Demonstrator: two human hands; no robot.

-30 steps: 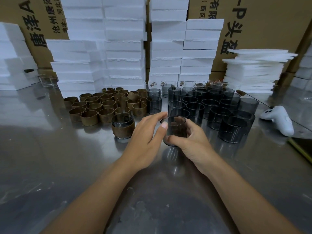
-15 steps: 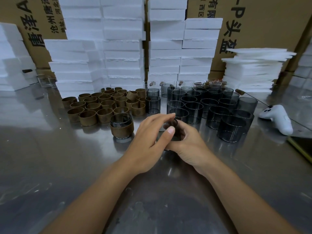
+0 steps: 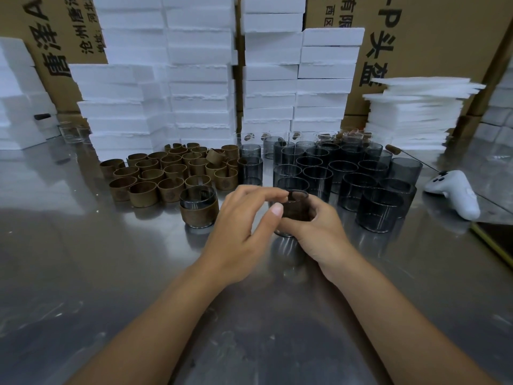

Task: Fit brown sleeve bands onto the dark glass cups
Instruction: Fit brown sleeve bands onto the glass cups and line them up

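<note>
Right hand (image 3: 319,232) grip clamped round dark smoked-glass cylindrical cup (image 3: 298,209); left hand (image 3: 244,226) grip pinched its 9 o'clock rim.

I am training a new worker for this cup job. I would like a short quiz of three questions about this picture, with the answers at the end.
1. True or false: the right hand grips a dark cup.
2. Where does the banded cup stand? A) to the left of the left hand; B) on top of a foam stack; C) inside a carton.
3. Fill the gap: the loose brown bands stand to the ___ of the bare cups.

Key: 1 true; 2 A; 3 left.
</note>
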